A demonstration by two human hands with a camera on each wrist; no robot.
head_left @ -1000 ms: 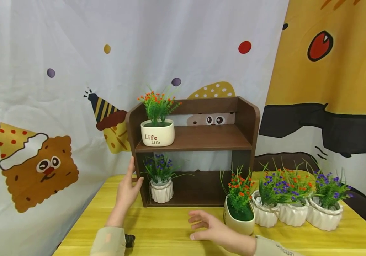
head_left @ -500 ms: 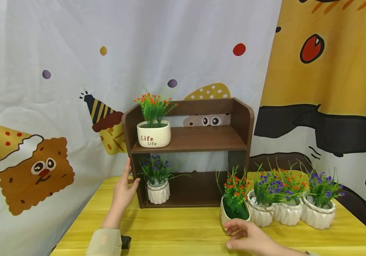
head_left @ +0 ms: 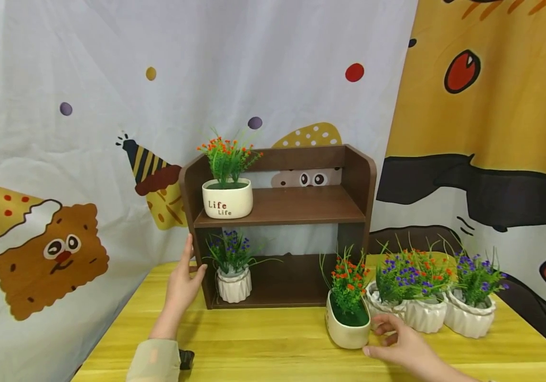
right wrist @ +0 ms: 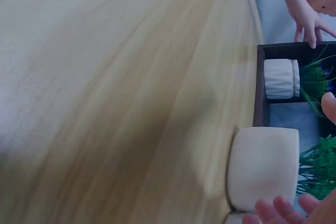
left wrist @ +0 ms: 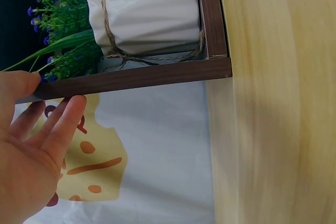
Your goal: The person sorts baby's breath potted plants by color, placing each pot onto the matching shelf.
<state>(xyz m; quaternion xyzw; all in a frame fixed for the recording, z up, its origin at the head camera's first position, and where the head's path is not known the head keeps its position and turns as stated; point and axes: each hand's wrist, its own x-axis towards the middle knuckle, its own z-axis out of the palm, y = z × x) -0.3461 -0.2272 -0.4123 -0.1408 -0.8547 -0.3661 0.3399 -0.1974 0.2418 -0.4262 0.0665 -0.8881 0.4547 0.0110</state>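
In the head view, my left hand (head_left: pixel 182 289) holds the left side panel of a brown two-tier shelf (head_left: pixel 273 215). Close up in the left wrist view, the thumb (left wrist: pixel 26 83) lies across the panel's front edge, with fingers (left wrist: pixel 65 124) against its outer face. My right hand (head_left: pixel 404 345), thumb and fingers apart, is beside the right end of an oval cream flowerpot (head_left: pixel 349 335) with orange flowers. That pot stands on the table before the shelf's right side. The right wrist view has the fingertips (right wrist: pixel 283 208) close to the cream pot (right wrist: pixel 265 169); contact is unclear.
A cream "Life" pot (head_left: pixel 227 200) with orange flowers sits on the upper tier's left. Below it stands a white ribbed pot (head_left: pixel 234 286) with purple flowers. Several white ribbed pots (head_left: pixel 470 315) line the table (head_left: pixel 263 350) at right. A printed curtain (head_left: pixel 101 79) hangs behind.
My right hand has moved rightward, from left of the cream pot, across its front, to its right end. My left hand stays at the shelf. The head view has shifted slightly.
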